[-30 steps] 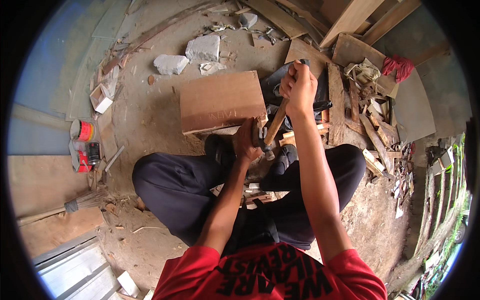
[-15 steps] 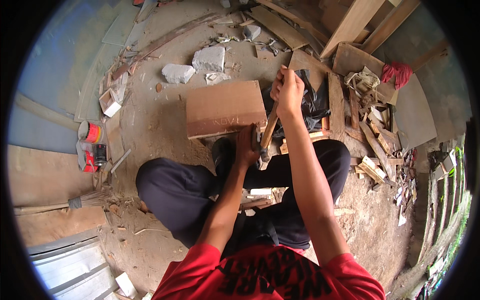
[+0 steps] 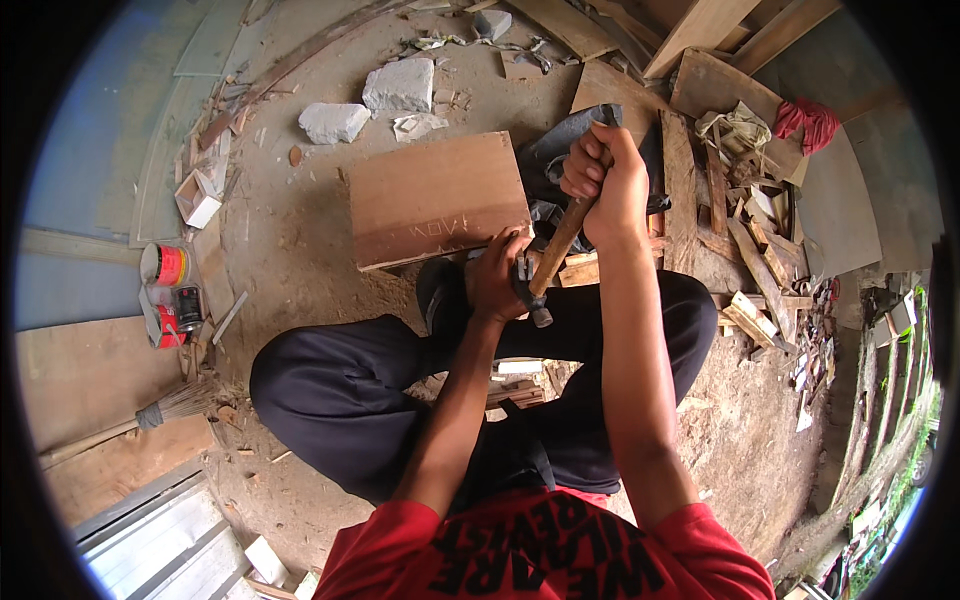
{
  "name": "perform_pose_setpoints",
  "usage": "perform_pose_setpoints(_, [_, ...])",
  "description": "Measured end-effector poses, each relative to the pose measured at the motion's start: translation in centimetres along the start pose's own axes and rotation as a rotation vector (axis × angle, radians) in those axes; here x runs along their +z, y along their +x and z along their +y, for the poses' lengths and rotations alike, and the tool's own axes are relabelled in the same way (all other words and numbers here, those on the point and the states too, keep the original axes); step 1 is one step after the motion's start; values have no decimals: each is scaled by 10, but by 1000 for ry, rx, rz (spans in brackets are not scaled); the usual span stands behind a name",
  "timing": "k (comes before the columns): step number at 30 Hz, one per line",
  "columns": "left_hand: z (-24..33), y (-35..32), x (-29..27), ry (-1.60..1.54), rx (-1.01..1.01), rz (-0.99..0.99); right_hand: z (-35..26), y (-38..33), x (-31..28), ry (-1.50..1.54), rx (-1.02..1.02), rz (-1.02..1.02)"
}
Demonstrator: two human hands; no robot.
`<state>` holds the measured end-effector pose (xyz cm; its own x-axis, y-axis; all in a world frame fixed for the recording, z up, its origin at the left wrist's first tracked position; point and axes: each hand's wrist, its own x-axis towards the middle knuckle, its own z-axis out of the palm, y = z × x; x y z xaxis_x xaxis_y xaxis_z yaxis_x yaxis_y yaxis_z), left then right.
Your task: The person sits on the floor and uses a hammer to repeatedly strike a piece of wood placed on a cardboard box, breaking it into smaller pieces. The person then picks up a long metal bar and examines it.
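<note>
A brown wooden box (image 3: 435,190) with chalk-like markings rests on the ground in front of my crossed legs. My left hand (image 3: 492,282) is closed at its near right corner, fingers curled against the edge. Whether something small is also between those fingers is hidden. My right hand (image 3: 615,185) is wrapped around the upper part of the wooden handle of a claw hammer (image 3: 560,245). The handle slants down to the left, and the dark metal head lies right beside my left hand, at the box's corner.
Two pale stone blocks (image 3: 398,86) lie beyond the box. Scrap wood (image 3: 765,260) is piled at the right, near a black plastic sheet (image 3: 565,140). Red and black cans (image 3: 172,265) and a broom (image 3: 180,402) are at the left. Low wooden railings (image 3: 868,420) stand far right.
My right hand has shifted right and slightly nearer, tilting the hammer handle further right. The box appears turned a little. My left hand stays at its corner, fingers now more visible.
</note>
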<state>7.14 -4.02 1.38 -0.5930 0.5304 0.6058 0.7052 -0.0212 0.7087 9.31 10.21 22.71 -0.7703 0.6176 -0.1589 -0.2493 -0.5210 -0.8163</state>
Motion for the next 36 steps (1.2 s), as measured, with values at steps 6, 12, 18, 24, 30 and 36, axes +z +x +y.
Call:
perform_pose_setpoints(6, [4, -2, 2, 71, 63, 20, 3, -16, 5, -59, -137, 106])
perform_pose_setpoints(12, [-11, -7, 6, -78, -70, -41, 22, -68, 19, -188, -446, 119])
perform_pose_setpoints(18, [-25, 14, 5, -65, 16, -16, 17, -117, 21, 168, -482, 28])
perform_pose_setpoints(24, [-15, 12, -8, -57, -35, -47, -45, -121, -6, 12, -558, -147])
perform_pose_setpoints(30, [27, 20, -39, -3, -146, -223, -70, -93, -39, 64, -530, -282])
perform_pose_setpoints(36, [69, 59, -59, -878, -505, -53, -106, -62, -60, 276, -461, -629])
